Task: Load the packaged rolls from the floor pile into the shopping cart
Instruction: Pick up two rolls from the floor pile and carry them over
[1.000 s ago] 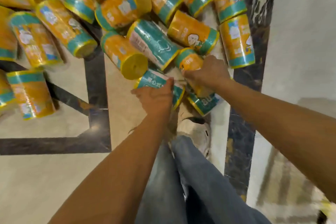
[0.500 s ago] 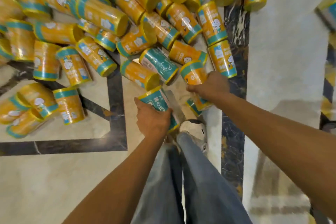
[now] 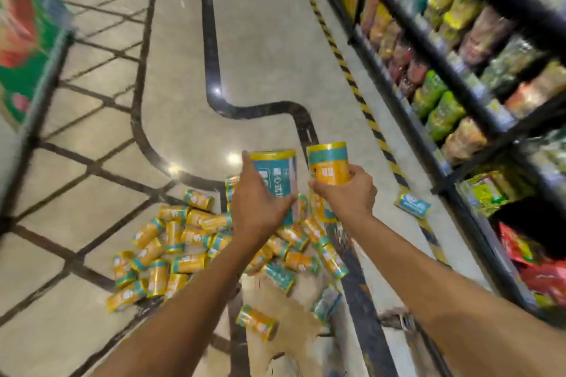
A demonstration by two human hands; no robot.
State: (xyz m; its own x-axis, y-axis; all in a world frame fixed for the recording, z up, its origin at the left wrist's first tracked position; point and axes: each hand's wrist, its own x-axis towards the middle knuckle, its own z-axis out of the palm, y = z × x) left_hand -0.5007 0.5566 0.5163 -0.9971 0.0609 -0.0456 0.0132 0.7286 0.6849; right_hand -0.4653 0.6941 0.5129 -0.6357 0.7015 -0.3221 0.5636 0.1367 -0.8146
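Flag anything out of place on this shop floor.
Dozens of packaged rolls lie tumbled at all angles on the aisle floor. One teal pack lies apart beside the shelving base. An orange roll lies alone nearer the camera.

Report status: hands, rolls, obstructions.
Left hand grips teal roll, right hand grips orange roll. Both held above floor pile. Nothing in the way.

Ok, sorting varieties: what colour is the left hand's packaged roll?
The left hand grips a cylindrical packaged roll, teal with a yellow rim; head view.
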